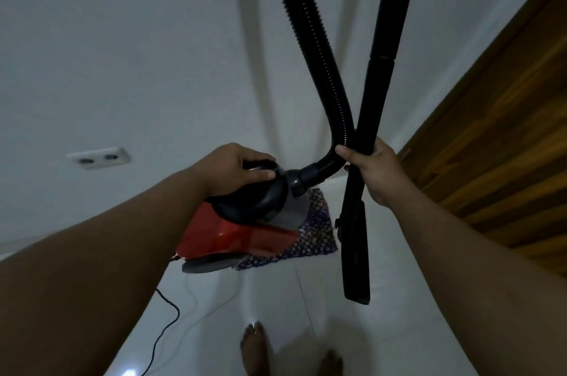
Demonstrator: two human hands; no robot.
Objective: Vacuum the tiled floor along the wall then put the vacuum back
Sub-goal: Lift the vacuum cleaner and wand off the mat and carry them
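Note:
A red and dark grey canister vacuum hangs above the white tiled floor, lifted by its black top handle. My left hand is closed around that handle. A black ribbed hose rises from the vacuum's front and runs out of the top of the view. Beside it a black rigid wand comes down and ends in a flat nozzle above the floor. My right hand grips the wand and the hose bend together.
A white wall with a double socket stands ahead and to the left. A wooden door is on the right. A patterned mat lies by the wall under the vacuum. A black cord trails on the floor near my bare feet.

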